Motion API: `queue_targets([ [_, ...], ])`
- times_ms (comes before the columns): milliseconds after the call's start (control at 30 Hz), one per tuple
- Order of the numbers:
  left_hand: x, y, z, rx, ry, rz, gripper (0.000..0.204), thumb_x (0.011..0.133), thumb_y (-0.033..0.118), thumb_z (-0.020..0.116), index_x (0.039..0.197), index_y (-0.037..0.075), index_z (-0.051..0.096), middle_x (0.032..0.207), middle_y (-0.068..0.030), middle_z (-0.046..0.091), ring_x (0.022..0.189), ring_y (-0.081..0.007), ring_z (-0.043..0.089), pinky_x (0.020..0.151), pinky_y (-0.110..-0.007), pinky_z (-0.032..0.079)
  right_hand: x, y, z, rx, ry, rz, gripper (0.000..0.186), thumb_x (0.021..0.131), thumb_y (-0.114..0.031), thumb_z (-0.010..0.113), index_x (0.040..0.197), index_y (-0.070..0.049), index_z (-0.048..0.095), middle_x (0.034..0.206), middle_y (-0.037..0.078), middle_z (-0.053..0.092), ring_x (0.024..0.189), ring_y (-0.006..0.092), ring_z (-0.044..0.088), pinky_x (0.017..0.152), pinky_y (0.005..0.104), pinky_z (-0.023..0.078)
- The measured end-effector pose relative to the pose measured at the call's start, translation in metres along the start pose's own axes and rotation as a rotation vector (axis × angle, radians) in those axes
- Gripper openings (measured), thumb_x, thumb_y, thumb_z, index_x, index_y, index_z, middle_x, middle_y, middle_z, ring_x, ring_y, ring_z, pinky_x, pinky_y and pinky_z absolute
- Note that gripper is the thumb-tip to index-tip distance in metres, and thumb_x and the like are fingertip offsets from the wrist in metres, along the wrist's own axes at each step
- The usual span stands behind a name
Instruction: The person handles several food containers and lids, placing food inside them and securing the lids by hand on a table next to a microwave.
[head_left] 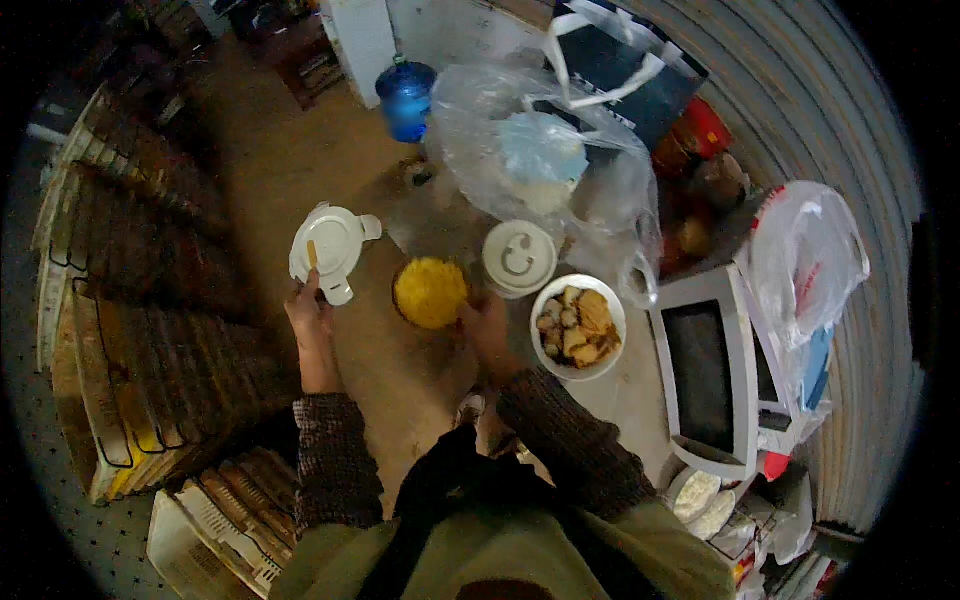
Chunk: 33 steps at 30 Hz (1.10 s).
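My left hand [308, 310] grips a white lid with side tabs [338, 245], raised at the left; its thumb lies on a small tan strip across it. My right hand [483, 328] holds a round container of yellow food [428, 290] by its right side. Right of that, a white round lidded container [519, 255] sits beside a white bowl of browned chunks of food [578, 325]. Above them lies a large clear plastic bag [470, 120] with pale packages inside.
Stacked boards [150, 320] line the left. Behind stand a blue water jug [405, 100] and a dark carrier bag [610, 40]. A microwave [705, 370] and plastic bags [800, 250] are at the right, against a corrugated wall [860, 150]. More food containers [700, 505] sit lower right.
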<state>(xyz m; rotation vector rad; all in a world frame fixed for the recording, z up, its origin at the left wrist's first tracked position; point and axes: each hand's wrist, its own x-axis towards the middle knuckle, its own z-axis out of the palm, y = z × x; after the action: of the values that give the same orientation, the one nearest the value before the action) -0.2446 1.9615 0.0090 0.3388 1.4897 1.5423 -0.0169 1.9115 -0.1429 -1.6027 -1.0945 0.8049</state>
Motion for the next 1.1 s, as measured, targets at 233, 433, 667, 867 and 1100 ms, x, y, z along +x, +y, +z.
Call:
queue_targets([
  [233, 0.006, -0.02, -0.014, -0.155, -0.153, 0.061, 0.021, 0.079, 0.003, 0.056, 0.1, 0.002, 0.053, 0.076, -0.0006, 0.055, 0.062, -0.0078, 0.05, 0.049, -0.021, 0.039, 0.069, -0.052, 0.068, 0.123, 0.122, 0.208, 0.029, 0.071, -0.012, 0.058, 0.088, 0.01, 0.05, 0.079, 0.021, 0.056, 0.075, 0.0305, 0.056, 0.062, 0.0402, 0.044],
  [433, -0.001, -0.03, -0.004, -0.169, -0.116, -0.014, 0.024, 0.08, 0.004, 0.055, 0.104, 0.003, 0.051, 0.076, -0.0002, 0.055, 0.059, -0.0065, 0.049, 0.043, -0.021, 0.036, 0.059, -0.077, 0.065, -0.076, 0.223, 0.319, 0.035, 0.07, -0.016, 0.06, 0.092, 0.01, 0.05, 0.085, 0.025, 0.057, 0.082, 0.0361, 0.056, 0.07, 0.0442, 0.043],
  [667, 0.005, -0.029, 0.0, -0.074, -0.244, -0.053, 0.024, 0.079, 0.003, 0.056, 0.102, 0.0, 0.051, 0.083, -0.0037, 0.058, 0.065, -0.0093, 0.053, 0.051, -0.022, 0.042, 0.067, -0.092, 0.042, 0.086, 0.373, 0.195, 0.031, 0.069, -0.016, 0.061, 0.085, 0.008, 0.051, 0.082, 0.025, 0.056, 0.08, 0.0354, 0.056, 0.069, 0.0439, 0.043],
  [867, 0.012, -0.057, 0.03, -0.089, -0.353, -0.137, 0.028, 0.08, 0.002, 0.054, 0.106, -0.004, 0.048, 0.101, -0.0096, 0.053, 0.087, -0.0165, 0.052, 0.073, -0.028, 0.042, 0.073, -0.045, 0.044, -0.144, 0.438, 0.119, 0.027, 0.072, -0.015, 0.059, 0.084, 0.008, 0.053, 0.081, 0.023, 0.057, 0.069, 0.0345, 0.055, 0.059, 0.0416, 0.042],
  [1100, 0.004, -0.084, 0.086, -0.073, -0.629, -0.171, 0.042, 0.08, 0.008, 0.054, 0.117, -0.003, 0.042, 0.11, -0.0127, 0.049, 0.099, -0.02, 0.047, 0.083, -0.032, 0.039, 0.046, 0.001, 0.01, 0.023, -0.093, 0.274, 0.019, 0.079, -0.013, 0.05, 0.087, 0.004, 0.053, 0.073, 0.015, 0.056, 0.064, 0.0239, 0.054, 0.058, 0.0355, 0.043],
])
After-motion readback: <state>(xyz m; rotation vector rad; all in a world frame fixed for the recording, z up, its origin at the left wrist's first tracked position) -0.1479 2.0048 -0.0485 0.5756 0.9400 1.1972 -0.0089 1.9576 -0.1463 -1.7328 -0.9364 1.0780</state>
